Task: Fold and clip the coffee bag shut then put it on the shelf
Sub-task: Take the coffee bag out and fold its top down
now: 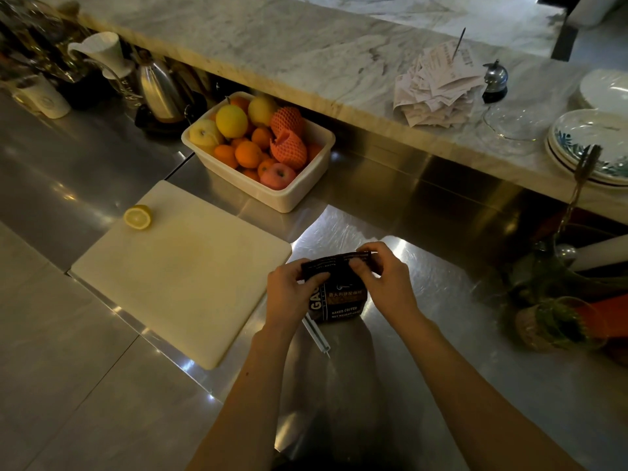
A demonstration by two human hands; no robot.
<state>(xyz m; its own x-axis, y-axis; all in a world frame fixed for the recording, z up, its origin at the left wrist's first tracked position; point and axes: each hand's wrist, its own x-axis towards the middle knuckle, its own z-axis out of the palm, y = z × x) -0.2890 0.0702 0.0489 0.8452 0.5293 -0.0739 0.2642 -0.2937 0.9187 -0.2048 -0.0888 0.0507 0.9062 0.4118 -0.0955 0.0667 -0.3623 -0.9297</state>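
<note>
A dark brown coffee bag (343, 302) with white lettering stands upright on the steel counter, near the front middle. My left hand (289, 294) grips the left end of its folded top strip. My right hand (384, 277) pinches the right end of the same strip, thumb in front. A pale, clear bar-shaped clip (317, 336) lies on the counter just below the bag, partly under my left wrist.
A white cutting board (190, 266) with a lemon half (137, 217) lies to the left. A white tub of fruit (289, 195) stands behind. The raised marble ledge (306, 56) holds receipts (438, 86), a bell (495, 81) and plates (591, 144). Glasses and plants (557, 321) crowd the right.
</note>
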